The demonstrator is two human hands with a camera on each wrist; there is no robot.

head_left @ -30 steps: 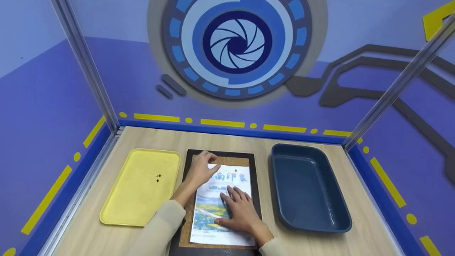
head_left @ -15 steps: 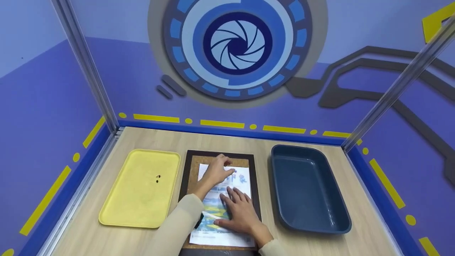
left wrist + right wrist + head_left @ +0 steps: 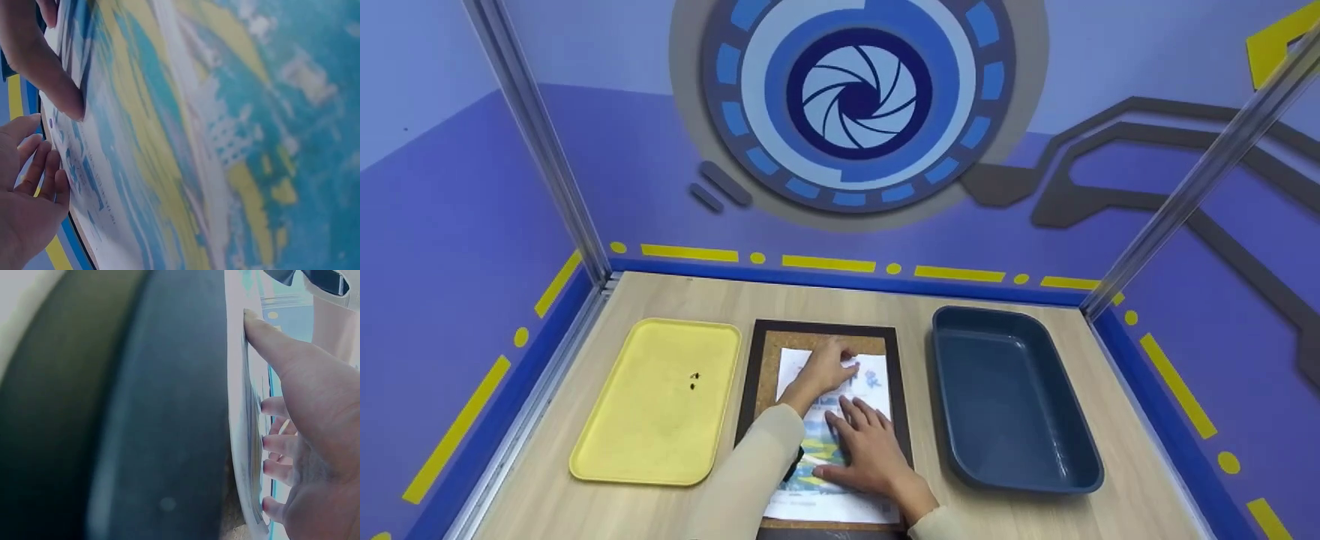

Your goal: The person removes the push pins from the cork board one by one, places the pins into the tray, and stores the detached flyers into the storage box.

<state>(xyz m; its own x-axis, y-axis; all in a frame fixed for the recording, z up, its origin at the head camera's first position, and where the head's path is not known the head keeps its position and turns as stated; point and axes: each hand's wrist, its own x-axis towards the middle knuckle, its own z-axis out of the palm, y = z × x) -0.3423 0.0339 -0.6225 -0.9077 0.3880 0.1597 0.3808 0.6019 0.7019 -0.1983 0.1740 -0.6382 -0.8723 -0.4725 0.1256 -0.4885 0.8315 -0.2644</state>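
A printed poster sheet (image 3: 791,360) with blue and yellow scenery lies on a dark-framed cork board (image 3: 771,375). My left hand (image 3: 825,367) is over the sheet's upper part, thumb and fingers loosely bent and apart. In the left wrist view, a small purple dot like a pin head (image 3: 51,122) shows on the sheet close to the left thumb tip. Nothing can be seen between the fingers. My right hand (image 3: 870,454) rests on the lower right of the sheet with fingers spread; its thumb (image 3: 275,337) touches the paper in the right wrist view.
Left of the board lies a yellow tray (image 3: 652,420) with a few small dark bits (image 3: 694,379) on it. A deep dark blue basin (image 3: 1012,405) stands to the right. Purple panels (image 3: 615,187) with metal posts (image 3: 536,142) close off the back and sides.
My left hand has moved right from the sheet's upper left corner to its upper middle, then slightly further right and down. My right hand has stayed on the sheet.
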